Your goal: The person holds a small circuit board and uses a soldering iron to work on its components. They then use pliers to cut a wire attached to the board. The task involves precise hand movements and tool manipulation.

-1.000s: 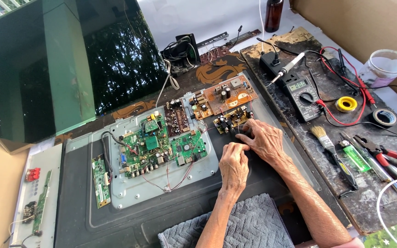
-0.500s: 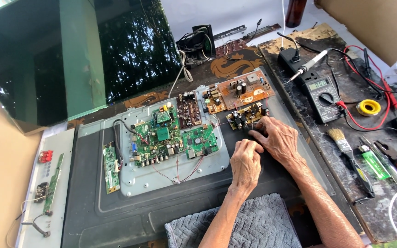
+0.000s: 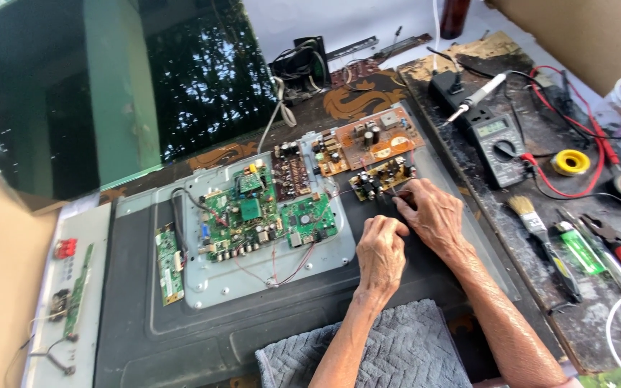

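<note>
Dark, messy workbench (image 3: pixel 540 302) with tools down the right side. In the middle, a black TV back (image 3: pixel 131 323) lying flat, green circuit board (image 3: pixel 267 215) on it. Right of centre, left hand (image 3: pixel 381 253) curled loosely on the panel, holding nothing. Just beside it, right hand (image 3: pixel 431 213), fingertips pinched at the edge of a small yellow board (image 3: pixel 381 177). Farther right, a meter (image 3: pixel 497 140), yellow tape roll (image 3: pixel 571 162), paintbrush (image 3: pixel 540 233).

Fingertips of both hands (image 3: pixel 407 230) curled under, contents hidden
</note>
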